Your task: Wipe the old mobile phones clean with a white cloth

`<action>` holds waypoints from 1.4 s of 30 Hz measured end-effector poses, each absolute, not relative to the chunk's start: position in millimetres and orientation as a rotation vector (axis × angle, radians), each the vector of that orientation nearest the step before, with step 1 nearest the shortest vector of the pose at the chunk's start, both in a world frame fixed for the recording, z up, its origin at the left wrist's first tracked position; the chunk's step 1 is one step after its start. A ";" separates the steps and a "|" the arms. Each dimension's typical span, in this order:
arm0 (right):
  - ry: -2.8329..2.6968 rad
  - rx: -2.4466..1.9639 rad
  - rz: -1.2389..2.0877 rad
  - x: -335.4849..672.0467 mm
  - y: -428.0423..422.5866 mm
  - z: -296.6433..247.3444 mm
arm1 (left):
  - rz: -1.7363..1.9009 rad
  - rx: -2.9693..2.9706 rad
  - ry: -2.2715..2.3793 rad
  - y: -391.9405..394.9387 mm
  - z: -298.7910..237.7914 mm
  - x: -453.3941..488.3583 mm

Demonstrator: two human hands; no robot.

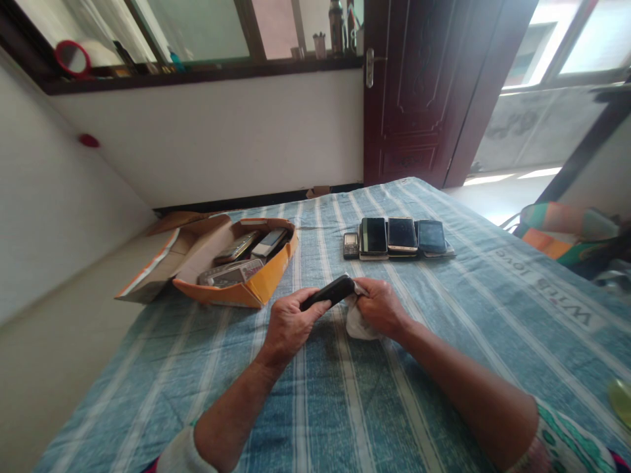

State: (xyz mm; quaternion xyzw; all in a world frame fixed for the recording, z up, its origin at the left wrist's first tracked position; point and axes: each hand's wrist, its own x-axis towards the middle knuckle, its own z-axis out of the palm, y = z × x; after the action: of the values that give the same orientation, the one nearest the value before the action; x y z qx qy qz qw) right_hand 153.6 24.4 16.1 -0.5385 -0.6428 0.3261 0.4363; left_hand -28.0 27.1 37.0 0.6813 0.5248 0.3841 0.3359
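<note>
My left hand [292,323] is closed around one end of a black mobile phone [331,292], thumb along its near side. The phone is tilted, its far end up and to the right. My right hand [383,307] grips a crumpled white cloth [361,323] and presses it against that far end. Beyond my hands, a small keypad phone [350,246] lies beside stacks of phones, topped by a dark-screened phone [374,235], a gold-edged smartphone [401,234] and a dark smartphone [431,236]. The phone's screen side is hidden from me.
An orange cardboard box [269,276] with its lid folded open stands at the left, several old phones inside. Everything rests on a blue striped bedspread [315,407]. A dark red door [419,98] and a windowsill [207,73] holding small items are behind.
</note>
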 end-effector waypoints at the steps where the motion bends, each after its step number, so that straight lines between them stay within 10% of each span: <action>1: -1.600 -1.346 0.817 153.6 24.5 15.7 | 1.009 1.747 1.364 27.6 36.2 -28.0; 42: -1.979 -1.292 0.087 153.2 19.2 -1.5 | 0.555 2.344 1.496 30.8 28.9 -33.3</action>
State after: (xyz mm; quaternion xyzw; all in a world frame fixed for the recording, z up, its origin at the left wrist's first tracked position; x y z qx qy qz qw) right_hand 153.2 19.2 -1.5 -0.5055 -0.7746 0.0340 0.3787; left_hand -33.3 30.8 28.9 0.8170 0.5215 0.1933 0.1525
